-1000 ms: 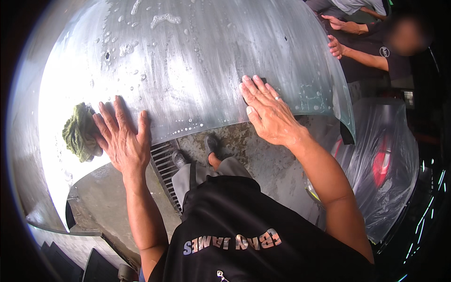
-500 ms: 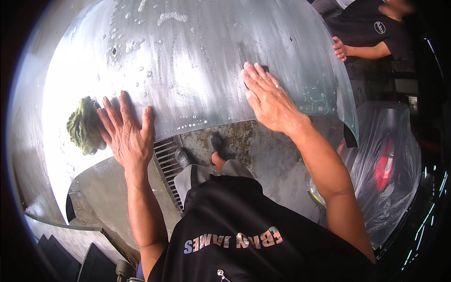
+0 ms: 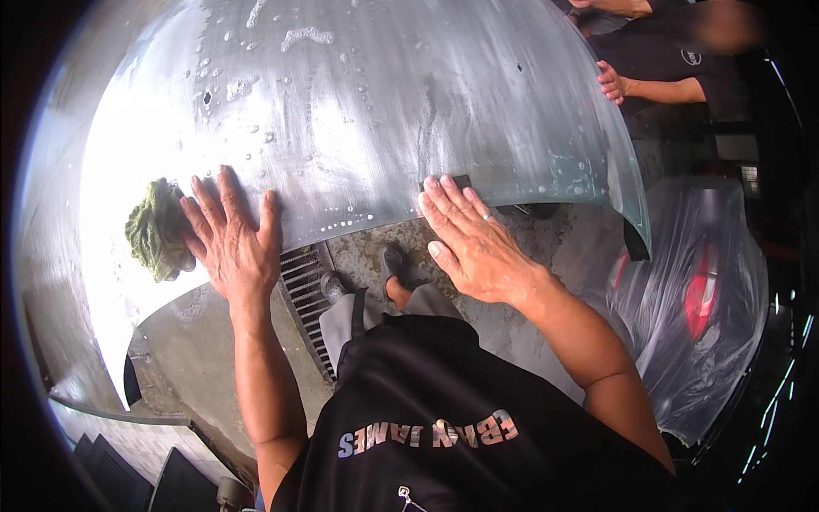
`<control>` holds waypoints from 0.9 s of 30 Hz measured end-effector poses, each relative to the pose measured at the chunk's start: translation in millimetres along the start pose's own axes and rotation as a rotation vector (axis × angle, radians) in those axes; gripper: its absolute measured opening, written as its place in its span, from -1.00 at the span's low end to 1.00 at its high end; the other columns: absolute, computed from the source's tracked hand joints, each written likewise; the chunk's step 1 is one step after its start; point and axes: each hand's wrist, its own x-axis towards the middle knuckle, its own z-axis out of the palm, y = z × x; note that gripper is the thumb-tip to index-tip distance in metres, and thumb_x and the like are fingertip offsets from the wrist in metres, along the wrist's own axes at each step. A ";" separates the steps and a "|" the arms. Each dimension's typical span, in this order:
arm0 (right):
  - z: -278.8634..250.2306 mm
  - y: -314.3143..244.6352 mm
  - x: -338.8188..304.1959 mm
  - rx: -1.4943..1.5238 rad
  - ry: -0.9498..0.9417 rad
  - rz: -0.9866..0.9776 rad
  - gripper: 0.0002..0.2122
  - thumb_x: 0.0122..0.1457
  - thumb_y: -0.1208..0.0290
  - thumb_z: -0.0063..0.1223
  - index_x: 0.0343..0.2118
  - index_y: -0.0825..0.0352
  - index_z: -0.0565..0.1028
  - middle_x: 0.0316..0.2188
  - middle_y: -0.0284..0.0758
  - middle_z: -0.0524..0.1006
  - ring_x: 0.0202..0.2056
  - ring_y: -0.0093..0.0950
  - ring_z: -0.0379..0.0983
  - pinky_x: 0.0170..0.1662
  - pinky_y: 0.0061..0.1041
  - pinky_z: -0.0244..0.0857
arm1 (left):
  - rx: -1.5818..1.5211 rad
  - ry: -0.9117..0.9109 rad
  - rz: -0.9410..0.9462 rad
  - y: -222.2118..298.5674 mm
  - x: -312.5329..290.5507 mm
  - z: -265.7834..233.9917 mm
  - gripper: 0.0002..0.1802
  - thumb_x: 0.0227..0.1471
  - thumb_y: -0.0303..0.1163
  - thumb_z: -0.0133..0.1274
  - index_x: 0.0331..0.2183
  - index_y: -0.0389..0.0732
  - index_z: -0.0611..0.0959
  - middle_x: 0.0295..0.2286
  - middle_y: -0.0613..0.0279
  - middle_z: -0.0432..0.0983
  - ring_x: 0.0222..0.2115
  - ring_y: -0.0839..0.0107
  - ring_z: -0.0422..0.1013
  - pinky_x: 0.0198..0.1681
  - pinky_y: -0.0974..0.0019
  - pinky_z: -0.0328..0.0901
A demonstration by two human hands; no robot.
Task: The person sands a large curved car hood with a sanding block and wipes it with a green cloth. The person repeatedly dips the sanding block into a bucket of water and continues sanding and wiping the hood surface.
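Head | 1 panel (image 3: 367, 128) | left hand (image 3: 236, 247) — wide grip, 1 cloth (image 3: 153, 232) alongside | right hand (image 3: 478, 253) — grip flat over 1 pad (image 3: 463, 181)

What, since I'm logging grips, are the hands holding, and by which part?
The right hand covers the near part of a dark pad; grip unclear. The left hand, spread on the panel, holds nothing visible.

dark pad (image 3: 461, 181), perhaps rectangular, partly hidden under right hand (image 3: 478, 252); grey panel (image 3: 375, 111) cut off above.

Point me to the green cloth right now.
In the head view, the green cloth lies bunched on the left part of the wet panel, just left of the left hand.
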 end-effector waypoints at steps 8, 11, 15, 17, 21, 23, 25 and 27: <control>-19.6 1.2 57.2 -0.016 0.095 -0.018 -0.44 0.49 0.20 -0.31 0.42 0.47 0.21 0.49 -0.06 0.13 0.52 -0.14 -0.05 0.55 -0.11 -0.15 | -0.008 0.032 0.038 -0.7 -0.8 5.3 -0.08 0.31 0.39 -0.28 0.48 0.11 0.13 0.49 0.02 -0.12 0.50 -0.08 -0.25 0.48 -0.32 -0.27; -10.6 -11.6 5.9 -0.012 -0.029 -0.005 -0.44 0.50 0.21 -0.32 0.43 0.45 0.19 0.50 -0.08 0.10 0.52 -0.15 -0.06 0.54 -0.12 -0.12 | -0.010 0.051 0.041 -0.2 -0.7 2.4 -0.08 0.31 0.39 -0.26 0.48 0.08 0.15 0.48 0.00 -0.11 0.50 -0.11 -0.23 0.46 -0.35 -0.25; -21.5 5.4 54.1 -0.047 0.032 0.048 -0.44 0.51 0.21 -0.32 0.45 0.44 0.16 0.51 -0.10 0.08 0.53 -0.16 -0.09 0.55 -0.12 -0.16 | -0.058 0.046 0.067 3.6 -0.1 2.6 -0.08 0.31 0.39 -0.25 0.47 0.07 0.17 0.48 0.00 -0.10 0.49 -0.11 -0.24 0.45 -0.37 -0.24; -18.3 2.6 75.6 -0.057 0.119 0.088 -0.44 0.51 0.21 -0.32 0.45 0.44 0.15 0.51 -0.10 0.07 0.53 -0.16 -0.10 0.56 -0.13 -0.18 | -0.071 0.046 0.082 0.3 1.3 -2.7 -0.08 0.31 0.39 -0.25 0.47 0.06 0.16 0.48 0.00 -0.10 0.50 -0.11 -0.24 0.45 -0.37 -0.23; 7.2 -18.0 16.2 -0.039 0.009 -0.005 -0.39 0.49 0.19 -0.28 0.50 0.37 0.05 0.55 -0.12 -0.04 0.55 -0.17 -0.20 0.57 -0.09 -0.25 | 0.035 0.016 0.032 -0.8 -1.6 3.2 -0.05 0.30 0.41 -0.29 0.48 0.06 0.13 0.48 0.02 -0.10 0.50 -0.08 -0.27 0.47 -0.35 -0.28; 3.5 -13.0 44.3 -0.089 0.020 -0.005 -0.37 0.50 0.11 -0.33 0.51 0.34 0.00 0.56 -0.14 -0.09 0.56 -0.20 -0.25 0.58 -0.11 -0.30 | 0.022 0.009 0.034 2.5 0.2 1.2 -0.05 0.30 0.41 -0.31 0.48 0.06 0.12 0.48 0.02 -0.11 0.51 -0.07 -0.29 0.47 -0.34 -0.28; -7.3 7.5 103.0 -0.110 0.092 -0.035 -0.36 0.51 0.06 -0.38 0.51 0.35 0.00 0.55 -0.13 -0.09 0.56 -0.19 -0.26 0.58 -0.12 -0.33 | 0.012 0.002 0.042 2.4 1.6 0.3 -0.05 0.29 0.41 -0.31 0.49 0.06 0.11 0.49 0.03 -0.12 0.51 -0.06 -0.29 0.47 -0.34 -0.27; -14.6 13.3 138.8 -0.090 0.160 0.062 -0.35 0.51 0.03 -0.42 0.51 0.37 0.00 0.55 -0.13 -0.09 0.56 -0.19 -0.26 0.59 -0.13 -0.34 | -0.021 -0.024 0.055 4.4 0.9 -5.2 -0.05 0.30 0.41 -0.32 0.49 0.06 0.11 0.49 0.05 -0.13 0.51 -0.06 -0.31 0.47 -0.35 -0.28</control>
